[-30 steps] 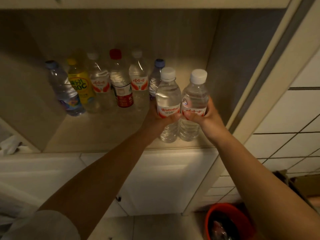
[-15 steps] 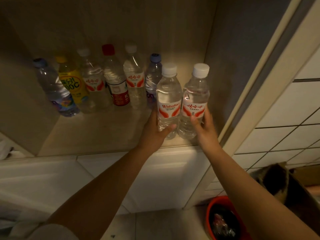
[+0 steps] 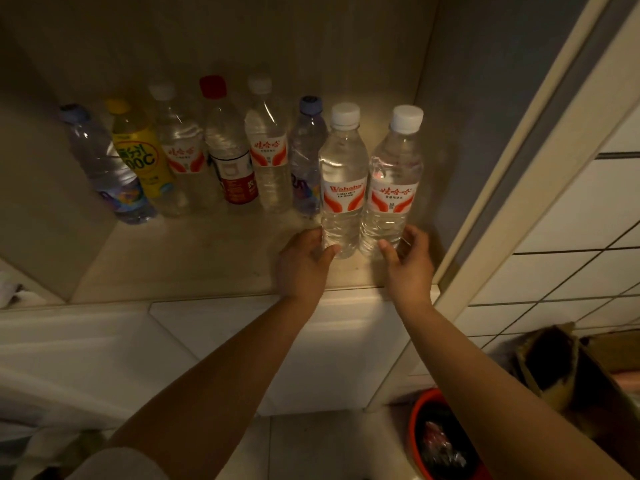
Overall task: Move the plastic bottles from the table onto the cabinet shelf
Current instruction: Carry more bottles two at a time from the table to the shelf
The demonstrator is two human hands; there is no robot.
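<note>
Two clear water bottles with white caps and red-and-white labels stand side by side on the cabinet shelf (image 3: 207, 271), near its right wall. My left hand (image 3: 304, 259) is at the base of the left bottle (image 3: 343, 181), with the thumb touching its bottom edge and the fingers loose. My right hand (image 3: 410, 259) sits at the base of the right bottle (image 3: 393, 181) in the same way, its fingers spread loosely beside it. Neither hand is lifting a bottle.
Several more bottles line the back of the shelf, among them a yellow one (image 3: 140, 157) and a red-capped one (image 3: 227, 150). White cabinet doors (image 3: 311, 358) lie below. A red bin (image 3: 443, 441) and a cardboard box (image 3: 561, 372) stand on the floor at the right.
Both hands have slid down from the labels to the bottle bases and loosened. The two bottles now stand on the shelf, further in than a second ago.
</note>
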